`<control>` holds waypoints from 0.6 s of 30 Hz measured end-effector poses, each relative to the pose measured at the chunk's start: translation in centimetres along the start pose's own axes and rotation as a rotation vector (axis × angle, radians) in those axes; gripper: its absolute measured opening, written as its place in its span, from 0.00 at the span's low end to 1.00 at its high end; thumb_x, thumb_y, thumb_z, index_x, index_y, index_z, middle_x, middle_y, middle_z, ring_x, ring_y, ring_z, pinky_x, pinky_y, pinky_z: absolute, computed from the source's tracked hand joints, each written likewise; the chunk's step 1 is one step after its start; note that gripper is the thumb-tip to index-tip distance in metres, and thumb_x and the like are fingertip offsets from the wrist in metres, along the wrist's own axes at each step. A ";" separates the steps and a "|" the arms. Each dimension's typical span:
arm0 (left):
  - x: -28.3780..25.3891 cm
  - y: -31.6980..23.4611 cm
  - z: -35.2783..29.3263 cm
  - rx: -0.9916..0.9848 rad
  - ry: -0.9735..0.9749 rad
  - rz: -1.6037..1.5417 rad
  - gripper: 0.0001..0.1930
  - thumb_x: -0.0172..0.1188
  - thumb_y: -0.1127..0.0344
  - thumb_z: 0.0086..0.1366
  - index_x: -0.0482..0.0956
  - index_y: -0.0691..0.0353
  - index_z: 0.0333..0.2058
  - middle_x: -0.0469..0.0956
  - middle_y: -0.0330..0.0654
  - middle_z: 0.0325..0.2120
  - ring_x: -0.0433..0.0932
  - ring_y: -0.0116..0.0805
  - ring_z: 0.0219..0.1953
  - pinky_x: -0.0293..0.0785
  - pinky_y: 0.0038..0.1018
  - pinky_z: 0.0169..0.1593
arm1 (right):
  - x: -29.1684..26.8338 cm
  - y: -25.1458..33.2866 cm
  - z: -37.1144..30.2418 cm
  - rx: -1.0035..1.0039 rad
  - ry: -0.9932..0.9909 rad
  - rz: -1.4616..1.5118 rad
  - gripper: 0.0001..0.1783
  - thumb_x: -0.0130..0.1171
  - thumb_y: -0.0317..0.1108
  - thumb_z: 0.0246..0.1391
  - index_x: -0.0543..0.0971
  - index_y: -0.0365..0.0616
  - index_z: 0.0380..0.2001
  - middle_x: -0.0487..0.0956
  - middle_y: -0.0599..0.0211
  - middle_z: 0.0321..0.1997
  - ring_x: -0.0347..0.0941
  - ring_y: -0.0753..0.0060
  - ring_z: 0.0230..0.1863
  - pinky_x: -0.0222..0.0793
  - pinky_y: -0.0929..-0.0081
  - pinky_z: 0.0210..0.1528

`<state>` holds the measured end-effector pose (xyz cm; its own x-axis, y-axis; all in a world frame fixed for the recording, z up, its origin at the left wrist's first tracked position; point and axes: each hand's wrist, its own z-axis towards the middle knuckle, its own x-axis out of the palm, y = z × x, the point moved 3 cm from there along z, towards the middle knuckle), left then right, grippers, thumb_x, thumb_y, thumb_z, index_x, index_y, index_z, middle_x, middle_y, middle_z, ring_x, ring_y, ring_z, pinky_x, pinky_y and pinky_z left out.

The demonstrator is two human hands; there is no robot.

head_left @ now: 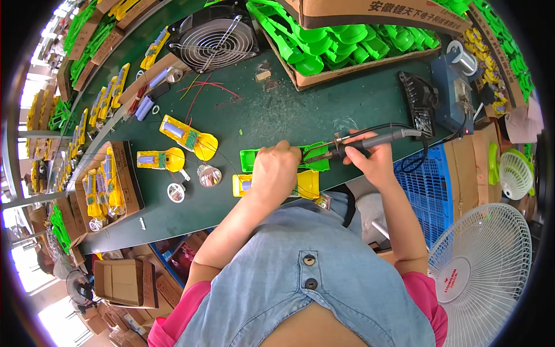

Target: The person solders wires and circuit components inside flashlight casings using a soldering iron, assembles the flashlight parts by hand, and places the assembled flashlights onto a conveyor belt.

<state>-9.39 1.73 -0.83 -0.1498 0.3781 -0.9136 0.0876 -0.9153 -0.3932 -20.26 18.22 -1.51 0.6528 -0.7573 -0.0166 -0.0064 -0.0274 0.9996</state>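
Note:
My right hand (pixel 371 157) is closed round the grey handle of a soldering iron (pixel 388 138), whose front end points left over a green plastic flashlight shell (pixel 315 165). A thin, dark, pointed tool (pixel 321 146) also runs from the right hand's fingers toward the shell; its kind is unclear. My left hand (pixel 276 173) is curled shut over the middle of the green shell, and its fingertips and whatever they pinch are hidden. Just nearer to me, a yellow shell (pixel 310 184) with a purple battery cell (pixel 247 185) lies partly under that hand.
Yellow shells with batteries (pixel 184 134) and reflectors (pixel 209 175) lie to the left, beside a box of them (pixel 134 179). A black fan (pixel 215 39) and a carton of green shells (pixel 341 68) stand at the back. Solder spool (pixel 461 58) and soldering station (pixel 448 95) are right.

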 end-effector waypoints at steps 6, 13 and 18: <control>-0.2 0.0 0.3 -0.017 0.048 0.004 0.02 0.55 0.73 0.49 0.75 0.61 0.21 0.70 0.45 0.19 0.73 0.44 0.23 0.69 0.35 0.29 | 0.0 -0.2 0.2 -0.042 0.008 -0.020 0.08 0.57 0.25 0.46 0.74 0.32 0.31 0.76 0.65 0.25 0.74 0.79 0.23 0.68 0.84 0.26; -0.3 -0.2 0.7 0.006 0.066 0.016 0.02 0.55 0.73 0.48 0.76 0.62 0.21 0.71 0.46 0.19 0.74 0.44 0.22 0.70 0.34 0.28 | 0.1 0.3 0.7 -0.005 0.020 -0.085 0.08 0.58 0.25 0.44 0.73 0.32 0.29 0.76 0.65 0.25 0.74 0.78 0.21 0.68 0.85 0.22; -0.4 -0.4 0.8 0.007 0.055 0.056 0.02 0.55 0.72 0.48 0.77 0.61 0.20 0.71 0.46 0.18 0.74 0.44 0.20 0.70 0.34 0.27 | -0.5 1.6 0.1 -0.119 -0.011 -0.170 0.08 0.58 0.24 0.43 0.73 0.34 0.30 0.76 0.64 0.25 0.73 0.79 0.20 0.67 0.74 0.42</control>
<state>-10.12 1.81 -0.28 -0.0904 0.3331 -0.9385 0.0871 -0.9361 -0.3407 -20.69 18.43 0.11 0.6290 -0.7552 -0.1845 0.1927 -0.0785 0.9781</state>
